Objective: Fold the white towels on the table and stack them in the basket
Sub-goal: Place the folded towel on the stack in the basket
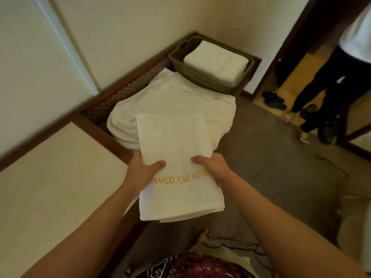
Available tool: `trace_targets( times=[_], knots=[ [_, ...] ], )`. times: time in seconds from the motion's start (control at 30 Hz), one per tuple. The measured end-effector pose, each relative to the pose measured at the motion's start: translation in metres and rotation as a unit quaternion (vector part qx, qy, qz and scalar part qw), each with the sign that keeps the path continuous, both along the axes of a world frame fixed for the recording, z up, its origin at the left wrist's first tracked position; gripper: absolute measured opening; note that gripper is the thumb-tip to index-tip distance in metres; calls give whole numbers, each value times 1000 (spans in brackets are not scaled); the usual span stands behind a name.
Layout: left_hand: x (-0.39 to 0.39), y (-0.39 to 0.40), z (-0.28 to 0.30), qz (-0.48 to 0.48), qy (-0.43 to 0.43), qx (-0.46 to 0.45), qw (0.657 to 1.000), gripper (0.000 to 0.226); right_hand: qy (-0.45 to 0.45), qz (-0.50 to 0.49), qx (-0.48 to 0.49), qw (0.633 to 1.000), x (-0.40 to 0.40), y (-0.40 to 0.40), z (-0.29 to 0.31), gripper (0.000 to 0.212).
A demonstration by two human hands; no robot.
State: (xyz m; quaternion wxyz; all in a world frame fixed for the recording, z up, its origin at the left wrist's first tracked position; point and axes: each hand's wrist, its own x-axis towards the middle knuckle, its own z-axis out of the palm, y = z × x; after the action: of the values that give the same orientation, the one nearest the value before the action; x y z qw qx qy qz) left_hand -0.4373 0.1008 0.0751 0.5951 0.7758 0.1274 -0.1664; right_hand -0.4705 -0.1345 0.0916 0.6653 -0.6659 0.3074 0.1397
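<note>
A folded white towel (pixel 176 149) with gold lettering is held flat in the air in front of me. My left hand (pixel 145 171) grips its left edge, thumb on top. My right hand (pixel 212 167) grips its right edge the same way. Beyond it lies a heap of unfolded white towels (pixel 180 99) on the low table (pixel 120 93). At the far corner stands a brown woven basket (pixel 202 77) with folded white towels (pixel 216 61) stacked inside.
Pale walls close in on the left and behind the basket. Grey carpet (pixel 271 149) spreads to the right. A second person's legs (pixel 321 93) and shoes (pixel 275 100) stand at the doorway on the right. A dark cable (pixel 329 163) trails on the carpet.
</note>
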Motion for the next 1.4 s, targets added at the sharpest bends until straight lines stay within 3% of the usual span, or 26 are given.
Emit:
trace_targets(
  times=[0.23, 0.6, 0.83, 1.1, 1.2, 1.4],
  knots=[
    [45, -203, 11, -126, -33, -4, 991, 63, -22, -136, -22, 990, -15, -186, 18, 27],
    [108, -395, 16, -246, -42, -26, 968, 61, -30, -237, -21, 971, 4, -351, 24, 26],
    [209, -488, 3, -252, -42, -37, 966, 59, -29, -248, -41, 967, 102, -441, 20, 14],
    [355, -570, 11, -251, -42, -39, 966, 62, -37, -234, -47, 970, 249, -529, 33, 21],
    [396, -585, 24, -241, -72, -32, 967, 47, -49, -218, -45, 974, 299, -547, 39, 22],
    [480, -585, 28, -161, -73, -29, 984, 58, -65, -135, -50, 988, 418, -571, 45, 30]
  ],
)
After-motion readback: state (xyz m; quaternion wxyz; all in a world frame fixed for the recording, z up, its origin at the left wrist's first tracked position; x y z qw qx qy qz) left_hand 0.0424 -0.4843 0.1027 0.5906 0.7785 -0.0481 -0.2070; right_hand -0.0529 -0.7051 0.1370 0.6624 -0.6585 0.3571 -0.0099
